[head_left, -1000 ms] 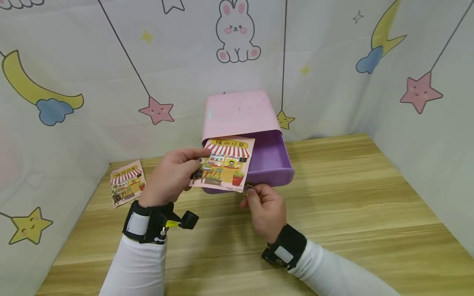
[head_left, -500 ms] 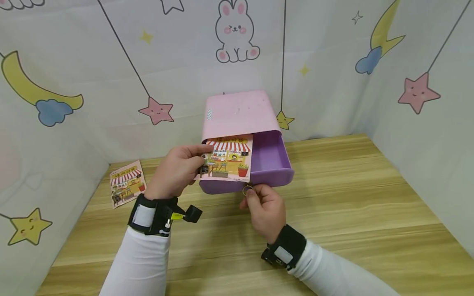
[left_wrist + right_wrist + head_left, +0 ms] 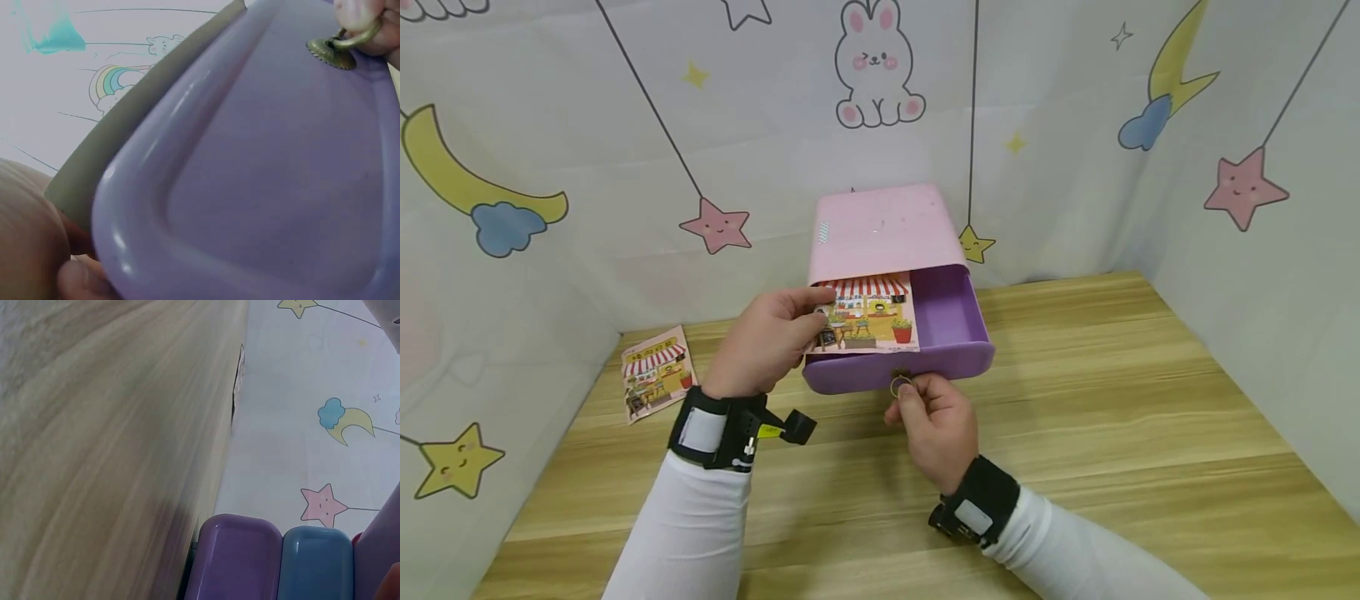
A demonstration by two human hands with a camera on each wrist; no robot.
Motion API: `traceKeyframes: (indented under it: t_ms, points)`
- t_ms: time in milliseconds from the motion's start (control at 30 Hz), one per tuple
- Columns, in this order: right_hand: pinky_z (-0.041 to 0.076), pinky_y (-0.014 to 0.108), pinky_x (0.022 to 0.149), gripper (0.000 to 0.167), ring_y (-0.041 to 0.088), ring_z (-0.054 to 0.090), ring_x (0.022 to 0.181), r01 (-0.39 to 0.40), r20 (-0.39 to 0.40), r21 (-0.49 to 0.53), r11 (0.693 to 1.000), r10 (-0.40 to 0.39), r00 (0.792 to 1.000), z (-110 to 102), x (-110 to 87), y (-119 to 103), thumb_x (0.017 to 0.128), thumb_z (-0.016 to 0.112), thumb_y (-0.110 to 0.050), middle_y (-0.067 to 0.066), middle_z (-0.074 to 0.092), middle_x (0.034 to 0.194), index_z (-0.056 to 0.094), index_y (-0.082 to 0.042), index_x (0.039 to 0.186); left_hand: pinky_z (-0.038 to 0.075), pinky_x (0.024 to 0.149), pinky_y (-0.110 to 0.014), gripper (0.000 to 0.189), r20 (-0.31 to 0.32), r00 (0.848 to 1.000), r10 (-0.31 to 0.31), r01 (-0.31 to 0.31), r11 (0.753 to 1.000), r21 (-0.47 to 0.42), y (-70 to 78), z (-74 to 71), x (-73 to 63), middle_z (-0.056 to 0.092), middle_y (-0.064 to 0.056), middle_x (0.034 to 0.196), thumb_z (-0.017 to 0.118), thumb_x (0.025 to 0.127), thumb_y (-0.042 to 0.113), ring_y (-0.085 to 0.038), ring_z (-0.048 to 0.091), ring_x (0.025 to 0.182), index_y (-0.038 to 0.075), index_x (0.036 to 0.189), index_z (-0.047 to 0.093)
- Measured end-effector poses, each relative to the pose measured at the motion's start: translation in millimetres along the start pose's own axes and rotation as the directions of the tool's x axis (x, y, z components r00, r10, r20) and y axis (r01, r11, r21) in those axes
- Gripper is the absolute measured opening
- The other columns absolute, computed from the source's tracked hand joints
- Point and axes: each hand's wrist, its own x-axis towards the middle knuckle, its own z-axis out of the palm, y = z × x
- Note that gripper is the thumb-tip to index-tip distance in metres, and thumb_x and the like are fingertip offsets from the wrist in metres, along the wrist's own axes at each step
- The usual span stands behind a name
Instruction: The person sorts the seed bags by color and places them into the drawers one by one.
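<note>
My left hand [image 3: 767, 342] pinches the left edge of a pink seed packet [image 3: 872, 321] printed with a striped-awning shop. The packet lies over the left part of a pulled-out purple drawer [image 3: 951, 364], and its far end is hidden under the pink cabinet top [image 3: 883, 233]. In the left wrist view, the packet [image 3: 128, 119] appears nearly edge-on above the drawer front [image 3: 281, 162]. My right hand [image 3: 940, 425] holds the brass ring pull [image 3: 900, 386] on that front between thumb and fingers.
A second seed packet [image 3: 658, 375] with the same print lies at the left on the wood-grain table [image 3: 1112, 400]. A purple drawer front [image 3: 236, 559] and a blue one [image 3: 315, 562] show in the right wrist view. Printed cloth [image 3: 1045, 192] hangs behind.
My left hand has moved slightly right and away from me with the seed packet, which now reaches farther under the cabinet top. My right hand stays on the ring pull.
</note>
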Motion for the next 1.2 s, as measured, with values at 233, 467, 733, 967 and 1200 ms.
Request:
traceKeyframes:
  t_ms: [233, 467, 733, 967, 1200]
  points:
    - [0.062, 0.031, 0.066, 0.021, 0.010, 0.068, 0.065, -0.005, 0.000, 0.009, 1.000, 0.005, 1.000, 0.0, -1.2, 0.3, 0.101, 0.058, 0.002, 0.019, 0.068, 0.070, 0.062, 0.003, 0.080, 0.039, 0.053, -0.027, 0.043, -0.030, 0.999, 0.021, -0.017, 0.993, 0.118, 3.1, 3.7, 2.3, 0.067, -0.009, 0.120, 0.053, 0.108, 0.022, -0.016, 0.050, 0.066, 0.010, 0.148, 0.061]
    - [0.062, 0.038, 0.063, 0.021, 0.010, 0.068, 0.064, -0.011, 0.002, -0.017, 1.000, 0.011, 1.000, -1.1, -0.4, 0.3, 0.102, 0.058, 0.001, 0.016, 0.069, 0.070, 0.063, 0.001, 0.081, 0.042, 0.055, -0.028, 0.042, -0.044, 0.999, 0.025, -0.017, 0.983, 0.185, 6.0, 7.0, 4.6, 0.069, -0.007, 0.119, 0.055, 0.108, 0.023, -0.018, 0.055, 0.068, 0.011, 0.147, 0.062]
    - [0.061, 0.039, 0.062, 0.021, 0.010, 0.068, 0.064, -0.004, 0.002, -0.018, 1.000, 0.004, 1.000, -1.5, -0.8, 1.3, 0.102, 0.058, 0.001, 0.016, 0.069, 0.070, 0.063, 0.001, 0.082, 0.051, 0.074, -0.032, 0.042, -0.058, 0.997, 0.053, -0.035, 0.959, 0.282, 9.8, 10.9, 9.4, 0.071, -0.007, 0.125, 0.057, 0.107, 0.024, -0.021, 0.065, 0.093, 0.009, 0.145, 0.064]
    - [0.060, 0.035, 0.061, 0.021, 0.009, 0.067, 0.064, 0.008, -0.002, -0.011, 1.000, -0.009, 1.000, -1.0, -0.2, 1.5, 0.102, 0.059, 0.000, 0.018, 0.069, 0.070, 0.063, 0.002, 0.081, 0.052, 0.065, -0.030, 0.041, -0.057, 0.997, 0.050, -0.029, 0.946, 0.323, 16.3, 13.6, 12.0, 0.072, -0.009, 0.122, 0.058, 0.106, 0.024, -0.021, 0.067, 0.086, 0.007, 0.144, 0.064]
    - [0.060, 0.036, 0.061, 0.021, 0.010, 0.067, 0.063, 0.005, 0.002, -0.013, 1.000, -0.005, 1.000, -1.4, 0.5, 1.4, 0.102, 0.058, 0.000, 0.017, 0.069, 0.070, 0.064, 0.001, 0.082, 0.055, 0.082, -0.036, 0.043, -0.046, 0.998, 0.053, -0.032, 0.926, 0.376, 22.3, 15.7, 14.2, 0.071, -0.011, 0.134, 0.060, 0.106, 0.025, -0.024, 0.067, 0.100, 0.006, 0.145, 0.064]
